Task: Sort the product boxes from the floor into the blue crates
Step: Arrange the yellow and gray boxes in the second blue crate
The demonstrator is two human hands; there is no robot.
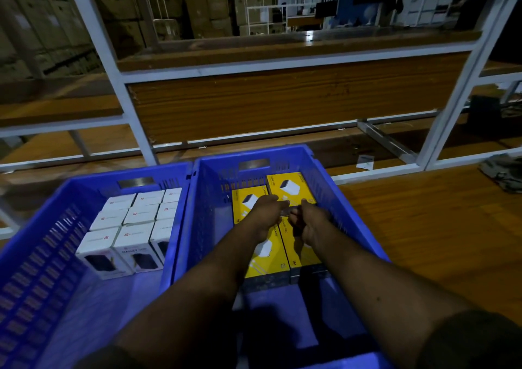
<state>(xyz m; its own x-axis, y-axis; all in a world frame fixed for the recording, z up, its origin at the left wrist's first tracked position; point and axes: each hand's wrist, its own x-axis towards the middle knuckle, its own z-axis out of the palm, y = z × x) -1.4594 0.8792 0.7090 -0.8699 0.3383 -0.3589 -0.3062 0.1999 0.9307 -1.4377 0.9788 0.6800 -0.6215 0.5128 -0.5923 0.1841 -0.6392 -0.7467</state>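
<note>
Both forearms reach forward from the bottom edge into the right blue crate (356,213), and they meet over its far half. Left of the grip, well apart from it, the left blue crate (34,255) holds white boxes (135,219) packed upright in neat rows against its far wall; its near half shows bare floor. At the grip itself, the left hand (264,213) lies with fingers stretched forward onto the yellow boxes (291,189), its tips at the seam where the far boxes meet. Just beside it, the right hand (306,221) has its fingers curled in toward the same seam; whether they pinch a box edge or only press cannot be told, since the spot is dark and blurred. Beneath and around both hands the yellow boxes lie flat, filling the far part of this crate, with open floor nearer the person. Right of the grip, beyond the crate wall, is wooden floor (437,227) with no product boxes in view. Judging from this, sorting looks well advanced, and the hands seem to be squaring the last yellow ones.
</note>
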